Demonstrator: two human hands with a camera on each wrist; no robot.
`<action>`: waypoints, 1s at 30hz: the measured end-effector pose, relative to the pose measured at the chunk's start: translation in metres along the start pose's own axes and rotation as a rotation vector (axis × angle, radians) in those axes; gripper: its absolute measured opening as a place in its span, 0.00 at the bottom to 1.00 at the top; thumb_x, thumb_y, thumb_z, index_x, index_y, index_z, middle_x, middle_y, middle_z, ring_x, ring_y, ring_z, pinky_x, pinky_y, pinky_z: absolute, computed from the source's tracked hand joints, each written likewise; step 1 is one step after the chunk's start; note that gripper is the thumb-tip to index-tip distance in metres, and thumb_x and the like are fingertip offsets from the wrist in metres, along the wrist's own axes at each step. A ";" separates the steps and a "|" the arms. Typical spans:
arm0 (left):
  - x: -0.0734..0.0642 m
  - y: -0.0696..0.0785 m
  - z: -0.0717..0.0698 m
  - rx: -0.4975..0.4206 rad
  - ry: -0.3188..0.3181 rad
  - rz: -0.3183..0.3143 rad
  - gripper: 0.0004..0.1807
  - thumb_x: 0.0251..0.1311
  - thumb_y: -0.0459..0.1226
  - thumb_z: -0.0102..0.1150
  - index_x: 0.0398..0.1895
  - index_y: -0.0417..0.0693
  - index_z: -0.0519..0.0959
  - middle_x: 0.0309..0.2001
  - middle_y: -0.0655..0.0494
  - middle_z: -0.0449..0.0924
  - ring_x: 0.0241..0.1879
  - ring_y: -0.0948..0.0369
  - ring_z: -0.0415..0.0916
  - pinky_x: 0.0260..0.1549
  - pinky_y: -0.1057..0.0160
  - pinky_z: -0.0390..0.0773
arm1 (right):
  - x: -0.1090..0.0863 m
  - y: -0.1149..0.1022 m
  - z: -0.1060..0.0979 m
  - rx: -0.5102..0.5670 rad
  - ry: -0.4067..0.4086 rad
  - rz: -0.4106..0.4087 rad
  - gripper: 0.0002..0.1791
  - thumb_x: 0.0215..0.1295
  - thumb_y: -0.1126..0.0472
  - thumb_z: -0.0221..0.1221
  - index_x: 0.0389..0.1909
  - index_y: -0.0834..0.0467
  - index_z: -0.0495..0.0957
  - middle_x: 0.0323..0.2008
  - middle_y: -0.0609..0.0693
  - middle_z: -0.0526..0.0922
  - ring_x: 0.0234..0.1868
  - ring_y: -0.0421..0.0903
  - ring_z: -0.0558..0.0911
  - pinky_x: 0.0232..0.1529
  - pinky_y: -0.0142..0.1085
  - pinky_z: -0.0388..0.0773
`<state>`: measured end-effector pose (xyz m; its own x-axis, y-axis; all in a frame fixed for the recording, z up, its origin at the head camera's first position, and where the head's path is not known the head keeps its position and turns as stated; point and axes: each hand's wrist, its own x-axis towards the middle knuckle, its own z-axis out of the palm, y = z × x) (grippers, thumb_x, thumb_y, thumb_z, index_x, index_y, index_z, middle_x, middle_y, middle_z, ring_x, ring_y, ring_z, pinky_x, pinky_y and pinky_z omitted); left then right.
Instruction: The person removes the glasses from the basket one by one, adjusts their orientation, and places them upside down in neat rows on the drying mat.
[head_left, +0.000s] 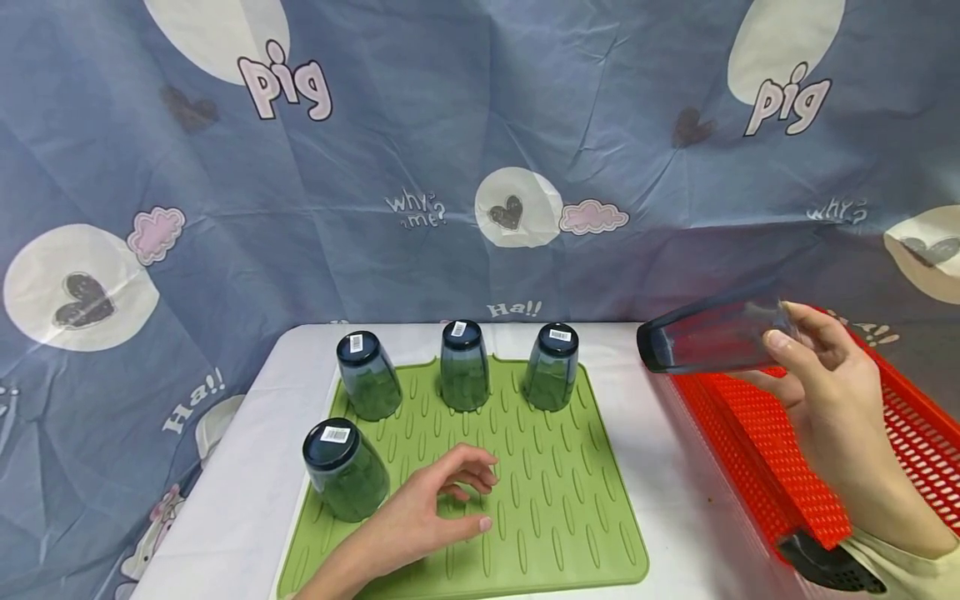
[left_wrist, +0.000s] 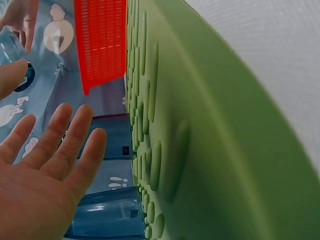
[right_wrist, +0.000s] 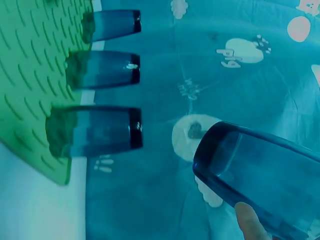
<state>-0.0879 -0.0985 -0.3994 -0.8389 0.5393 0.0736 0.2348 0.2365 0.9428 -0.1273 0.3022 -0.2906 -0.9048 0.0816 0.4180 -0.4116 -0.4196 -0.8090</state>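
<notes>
My right hand (head_left: 832,392) grips a blue-tinted drinking glass (head_left: 705,337) near its rim end. The glass lies sideways in the air over the left side of a red basket, its thick dark base pointing left. In the right wrist view, a fingertip (right_wrist: 247,217) presses on the glass's side. My left hand (head_left: 431,512) hovers above the green drying mat (head_left: 555,517), fingers loosely bent with nothing in them. Closest to it is an upside-down glass (head_left: 347,471) at the mat's left edge.
Three more upside-down glasses stand along the mat's back: left (head_left: 369,379), middle (head_left: 464,367) and right (head_left: 552,368). White labels show on their bases. The red basket (head_left: 720,433) sits right of the mat on a white table (head_left: 667,483). A printed blue cloth (head_left: 420,125) hangs behind.
</notes>
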 end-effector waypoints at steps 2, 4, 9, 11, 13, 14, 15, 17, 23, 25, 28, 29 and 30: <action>0.000 0.000 0.000 -0.002 0.003 0.005 0.27 0.59 0.36 0.68 0.60 0.64 0.70 0.54 0.51 0.77 0.54 0.57 0.74 0.54 0.54 0.75 | -0.003 0.004 0.004 0.032 -0.024 -0.003 0.19 0.70 0.77 0.46 0.61 0.67 0.67 0.52 0.58 0.77 0.47 0.49 0.84 0.40 0.44 0.85; 0.000 -0.001 0.000 -0.006 0.003 0.006 0.27 0.60 0.36 0.68 0.60 0.63 0.71 0.54 0.51 0.77 0.54 0.56 0.74 0.54 0.54 0.76 | -0.006 0.007 0.009 0.040 -0.045 -0.006 0.19 0.70 0.77 0.45 0.61 0.67 0.67 0.52 0.58 0.78 0.47 0.49 0.84 0.41 0.44 0.85; -0.001 -0.001 -0.001 -0.015 0.001 0.000 0.26 0.60 0.36 0.68 0.60 0.63 0.71 0.54 0.50 0.77 0.54 0.56 0.74 0.54 0.53 0.75 | -0.013 0.015 0.018 0.080 -0.054 -0.005 0.19 0.71 0.75 0.44 0.61 0.68 0.67 0.52 0.58 0.76 0.47 0.50 0.83 0.43 0.47 0.84; -0.001 -0.001 -0.001 -0.018 0.001 -0.003 0.27 0.60 0.36 0.68 0.60 0.63 0.71 0.54 0.50 0.77 0.54 0.56 0.74 0.54 0.53 0.75 | -0.017 0.019 0.022 0.116 -0.057 -0.003 0.19 0.71 0.75 0.44 0.61 0.68 0.67 0.52 0.58 0.76 0.48 0.51 0.83 0.45 0.48 0.83; -0.001 -0.002 -0.001 -0.020 0.003 -0.003 0.26 0.60 0.36 0.67 0.60 0.63 0.71 0.54 0.50 0.77 0.54 0.55 0.74 0.54 0.53 0.75 | -0.020 0.022 0.025 0.148 -0.050 -0.002 0.19 0.71 0.75 0.44 0.61 0.67 0.68 0.52 0.57 0.76 0.48 0.51 0.82 0.46 0.49 0.83; -0.001 -0.002 -0.001 -0.022 0.003 -0.004 0.26 0.60 0.36 0.67 0.60 0.62 0.71 0.54 0.50 0.77 0.54 0.55 0.74 0.54 0.53 0.75 | -0.022 0.024 0.027 0.154 -0.044 0.000 0.19 0.71 0.74 0.44 0.61 0.67 0.68 0.52 0.57 0.77 0.49 0.50 0.82 0.46 0.50 0.82; -0.001 -0.001 -0.001 -0.023 0.004 -0.004 0.26 0.60 0.36 0.67 0.60 0.63 0.71 0.54 0.50 0.77 0.54 0.55 0.74 0.54 0.53 0.75 | -0.023 0.026 0.029 0.159 -0.043 0.001 0.19 0.71 0.74 0.44 0.61 0.67 0.68 0.52 0.57 0.76 0.49 0.50 0.82 0.47 0.50 0.82; 0.000 -0.001 -0.001 -0.024 0.004 -0.006 0.26 0.61 0.36 0.67 0.60 0.63 0.70 0.54 0.50 0.77 0.54 0.55 0.74 0.54 0.53 0.76 | -0.027 0.029 0.032 0.159 -0.034 0.006 0.19 0.71 0.73 0.44 0.61 0.66 0.68 0.53 0.56 0.77 0.50 0.50 0.82 0.48 0.49 0.82; 0.000 -0.002 -0.002 -0.019 0.008 0.002 0.26 0.60 0.36 0.67 0.60 0.62 0.70 0.54 0.50 0.77 0.54 0.55 0.74 0.54 0.53 0.75 | -0.035 0.036 0.040 0.139 -0.005 0.020 0.20 0.70 0.72 0.45 0.62 0.65 0.66 0.52 0.55 0.78 0.49 0.49 0.82 0.47 0.46 0.83; 0.000 -0.002 -0.002 -0.019 0.009 0.005 0.27 0.60 0.36 0.67 0.60 0.62 0.70 0.53 0.50 0.77 0.54 0.56 0.74 0.54 0.54 0.76 | -0.036 0.039 0.042 0.148 0.014 0.026 0.20 0.70 0.72 0.45 0.62 0.65 0.66 0.51 0.55 0.79 0.48 0.49 0.82 0.47 0.46 0.83; 0.000 -0.003 -0.002 -0.018 0.013 0.011 0.27 0.60 0.35 0.67 0.60 0.62 0.70 0.53 0.50 0.77 0.53 0.56 0.74 0.54 0.54 0.76 | -0.037 0.043 0.045 0.162 0.048 0.031 0.20 0.70 0.72 0.46 0.61 0.65 0.68 0.51 0.55 0.79 0.49 0.49 0.82 0.47 0.47 0.83; 0.000 -0.003 -0.002 -0.018 0.014 0.013 0.27 0.60 0.35 0.67 0.60 0.62 0.70 0.53 0.50 0.77 0.53 0.56 0.74 0.53 0.54 0.76 | -0.038 0.044 0.046 0.159 0.062 0.032 0.19 0.69 0.72 0.47 0.61 0.65 0.68 0.51 0.55 0.79 0.49 0.49 0.81 0.47 0.47 0.83; 0.001 -0.003 -0.002 -0.018 0.014 0.013 0.27 0.60 0.35 0.67 0.60 0.62 0.70 0.53 0.50 0.77 0.53 0.56 0.74 0.53 0.54 0.76 | -0.038 0.045 0.047 0.153 0.072 0.032 0.19 0.69 0.72 0.47 0.60 0.65 0.68 0.51 0.55 0.79 0.49 0.49 0.81 0.47 0.47 0.83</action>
<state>-0.0903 -0.1009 -0.4015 -0.8426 0.5308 0.0907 0.2371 0.2145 0.9475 -0.1067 0.2379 -0.3239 -0.9250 0.1279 0.3577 -0.3657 -0.5550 -0.7472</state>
